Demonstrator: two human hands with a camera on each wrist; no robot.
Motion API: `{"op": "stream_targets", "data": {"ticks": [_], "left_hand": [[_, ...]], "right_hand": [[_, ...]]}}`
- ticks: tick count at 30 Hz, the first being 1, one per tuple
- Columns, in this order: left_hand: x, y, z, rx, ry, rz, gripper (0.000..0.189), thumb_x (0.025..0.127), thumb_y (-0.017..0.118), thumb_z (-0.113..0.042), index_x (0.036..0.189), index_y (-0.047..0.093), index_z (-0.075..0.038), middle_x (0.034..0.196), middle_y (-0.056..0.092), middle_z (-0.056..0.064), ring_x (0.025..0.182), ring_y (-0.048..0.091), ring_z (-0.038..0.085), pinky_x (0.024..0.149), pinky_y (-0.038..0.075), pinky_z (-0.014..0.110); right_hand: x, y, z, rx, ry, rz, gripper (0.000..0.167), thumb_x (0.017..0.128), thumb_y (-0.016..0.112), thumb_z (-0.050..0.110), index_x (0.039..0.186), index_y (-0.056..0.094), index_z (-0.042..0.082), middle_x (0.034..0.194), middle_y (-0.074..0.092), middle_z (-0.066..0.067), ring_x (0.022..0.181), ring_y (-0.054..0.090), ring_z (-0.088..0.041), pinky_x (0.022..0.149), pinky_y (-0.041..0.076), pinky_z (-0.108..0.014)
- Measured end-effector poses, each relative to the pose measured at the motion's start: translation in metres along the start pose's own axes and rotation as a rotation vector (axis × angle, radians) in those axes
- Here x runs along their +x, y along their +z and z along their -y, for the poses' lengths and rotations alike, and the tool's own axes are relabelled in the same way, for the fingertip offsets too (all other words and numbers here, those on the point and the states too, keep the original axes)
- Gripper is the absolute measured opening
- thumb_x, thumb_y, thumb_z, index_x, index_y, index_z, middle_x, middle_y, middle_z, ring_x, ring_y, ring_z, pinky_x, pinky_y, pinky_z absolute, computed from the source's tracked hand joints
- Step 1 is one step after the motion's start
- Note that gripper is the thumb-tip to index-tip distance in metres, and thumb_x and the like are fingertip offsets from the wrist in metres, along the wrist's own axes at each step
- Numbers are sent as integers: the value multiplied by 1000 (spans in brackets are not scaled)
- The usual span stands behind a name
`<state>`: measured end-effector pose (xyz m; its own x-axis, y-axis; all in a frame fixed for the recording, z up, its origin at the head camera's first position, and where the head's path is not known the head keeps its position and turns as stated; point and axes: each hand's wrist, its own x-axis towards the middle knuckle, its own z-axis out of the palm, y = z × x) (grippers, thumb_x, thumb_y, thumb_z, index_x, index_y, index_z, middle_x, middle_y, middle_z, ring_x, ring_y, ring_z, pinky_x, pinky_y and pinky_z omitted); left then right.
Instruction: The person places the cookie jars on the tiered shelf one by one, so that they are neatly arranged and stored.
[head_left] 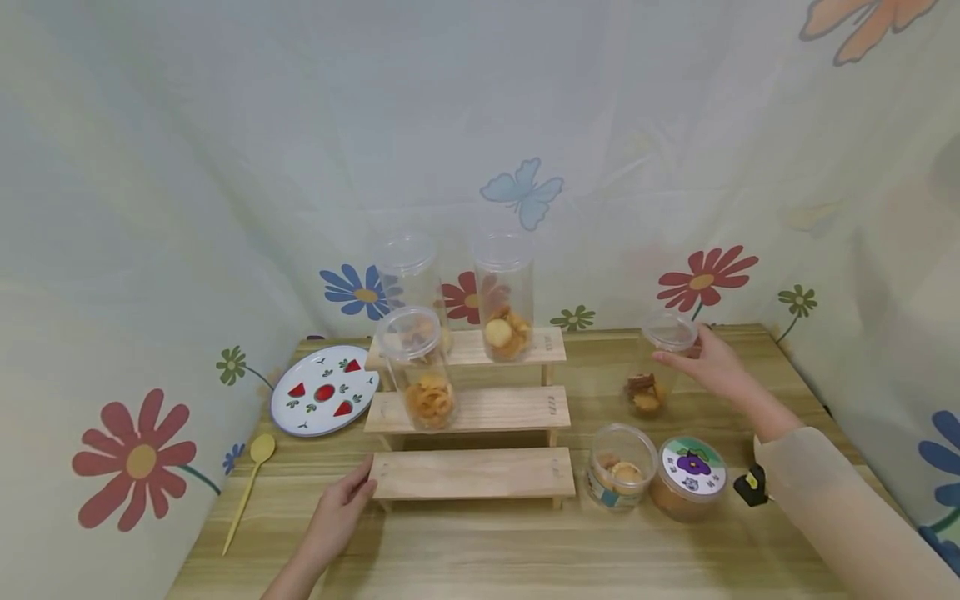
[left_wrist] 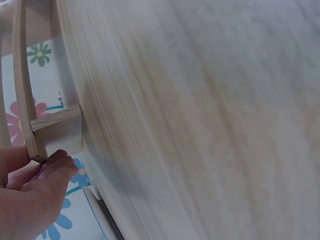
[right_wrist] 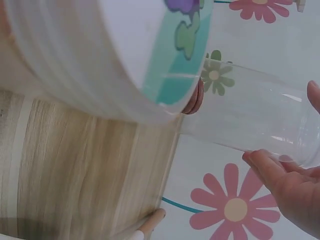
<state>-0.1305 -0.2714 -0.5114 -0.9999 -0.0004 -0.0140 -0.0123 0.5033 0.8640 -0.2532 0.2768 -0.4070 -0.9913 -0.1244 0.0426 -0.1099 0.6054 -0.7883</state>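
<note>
My left hand (head_left: pixel 339 510) pinches the left end of the lowest step of a three-tier wooden display stand (head_left: pixel 472 475). In the left wrist view, thumb and fingers meet round the corner of that board (left_wrist: pixel 36 150). At the right of the table, my right hand (head_left: pixel 712 363) grips a tall clear jar (head_left: pixel 663 367) near its lid. A few brown and golden biscuits lie in the bottom of this jar. The right wrist view shows thumb and fingers on opposite sides of its clear wall (right_wrist: pixel 250 110). Whether its base touches the table is unclear.
Three tall snack jars stand on the stand: one on the middle step (head_left: pixel 427 383), two on top (head_left: pixel 510 308) (head_left: pixel 408 275). A short biscuit jar (head_left: pixel 618 471) and a flower-lidded tub (head_left: pixel 690 483) sit right. Leftward lie a patterned plate (head_left: pixel 307 417) and yellow spoon (head_left: pixel 251 487).
</note>
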Motion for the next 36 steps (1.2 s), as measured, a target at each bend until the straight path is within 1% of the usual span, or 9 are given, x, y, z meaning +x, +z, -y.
{"op": "stream_targets", "data": {"ticks": [9,14,16,21,26,30,32,36], "left_hand": [[2,0,1,13,-22,5,44,100,51,-10,140,41,7,142,43,21,129,42,31,104,37,40],[2,0,-1,7,-30,0,44,100,52,-11,140,42,6,142,44,20,130,42,30,104,37,39],[1,0,-1,8,-23,-4,44,100,52,-11,140,43,6,141,44,20,129,42,31,104,37,40],[0,1,-1,15,2,-11,44,100,53,-11,139,43,8,140,44,22,128,42,33,103,38,40],[2,1,1,15,-14,-7,45,100,53,-12,139,42,7,141,44,20,129,42,31,104,37,40],[4,0,2,14,-23,1,45,100,52,-11,140,42,6,142,43,20,130,41,31,104,36,39],[4,0,2,11,-25,5,44,100,51,-11,140,41,6,142,42,20,130,41,31,104,36,39],[3,0,1,10,-27,15,45,101,51,-10,141,40,7,143,42,21,130,41,32,104,37,39]], "right_hand": [[-7,-4,9,-44,-26,-44,85,89,69,42,143,26,-8,131,44,-34,120,43,-51,95,42,-61],[-11,-6,13,-31,-44,-71,84,87,69,43,142,28,-6,130,46,-33,120,44,-50,96,43,-60],[-13,-7,15,-17,-57,-77,83,88,69,42,143,29,-5,131,46,-32,121,44,-49,96,43,-59],[-19,-9,26,-11,-101,-100,79,88,70,39,144,31,-1,131,48,-29,119,48,-47,93,46,-57],[-25,-9,39,-26,-164,-139,76,86,73,36,143,36,2,129,53,-25,118,51,-43,93,47,-52],[-31,-7,52,-22,-217,-149,72,86,74,33,142,39,3,127,55,-23,118,52,-41,93,46,-49],[-34,-6,57,-24,-228,-150,71,86,74,32,142,40,4,127,56,-22,118,53,-41,93,47,-49],[-40,-4,66,-22,-224,-146,72,84,75,33,142,41,7,126,57,-17,119,53,-37,93,47,-45]]}}
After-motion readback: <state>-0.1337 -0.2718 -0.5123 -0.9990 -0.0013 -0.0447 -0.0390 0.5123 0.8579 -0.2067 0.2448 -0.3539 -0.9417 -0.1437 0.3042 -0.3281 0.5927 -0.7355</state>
